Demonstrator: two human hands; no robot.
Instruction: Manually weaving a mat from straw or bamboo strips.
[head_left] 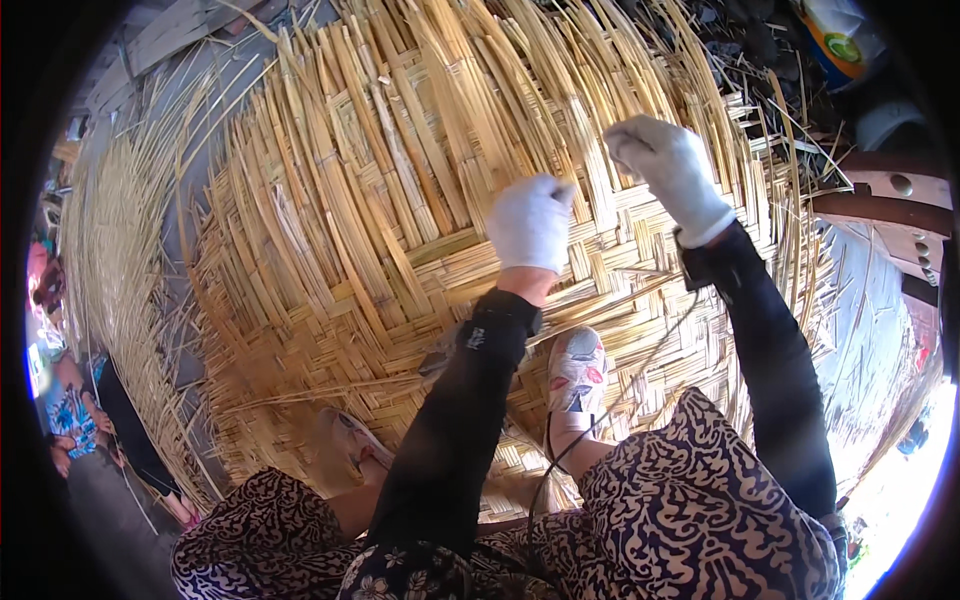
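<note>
A large mat of split reed strips [420, 275] spreads beneath me, woven crosswise nearer my feet, with long loose strips [330, 150] running toward the far side. Both hands wear white gloves. My left hand [530, 225] is closed in a fist just above the weave, at the base of the loose strips. To its right and a little farther off, my right hand [665, 165] has its fingers curled together beside an upright pale strip [598, 190]. Whatever either hand grips is hidden by the gloves or blurred.
My shoes [578, 365] rest on the mat. At the left lies a bundle of thin reeds [115, 240], with another person's arm [95, 410] beyond it. A brown wooden frame [885, 205] stands at the right. A dark cable [625, 385] hangs between my arms.
</note>
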